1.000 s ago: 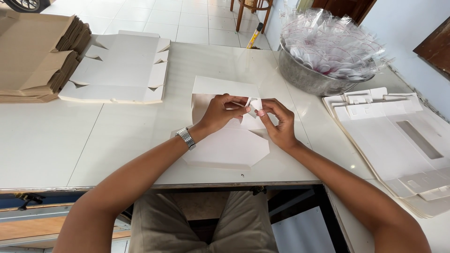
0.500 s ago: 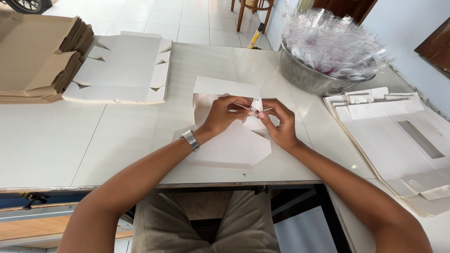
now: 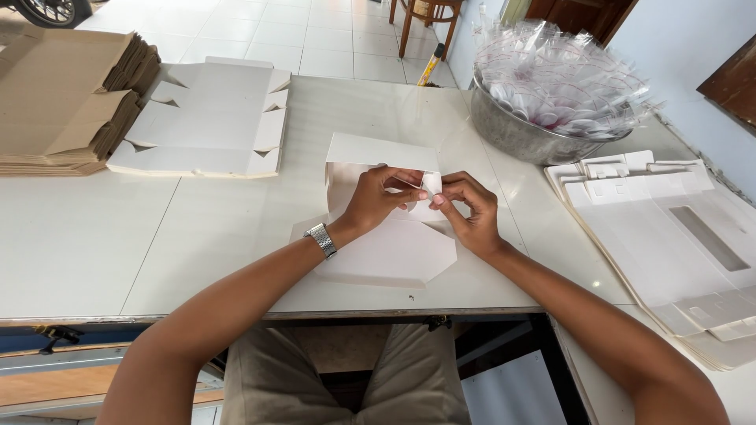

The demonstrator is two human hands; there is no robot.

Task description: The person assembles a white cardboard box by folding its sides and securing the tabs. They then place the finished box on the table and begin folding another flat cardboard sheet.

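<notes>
Box [image 3: 386, 236], white card, half-folded, lies on table [image 3: 157, 236] just left of the steel bowl [image 3: 512, 134]. A small flap [image 3: 431, 186] is pinched by left hand [image 3: 378, 201] and right hand [image 3: 468, 208]. Judged light, thin, easily creased; best held at edges.

I had the box [image 3: 383, 236] lying on the table [image 3: 79, 252] straight ahead, with both hands [image 3: 378, 197] meeting over it. To its left lay flat blanks [image 3: 209, 118], and a cardboard stack [image 3: 67, 94] farther left. A bowl [image 3: 512, 134] stood behind right, with wrappers [image 3: 559, 75] in it, and cut sheets [image 3: 669, 244] lay right.
</notes>
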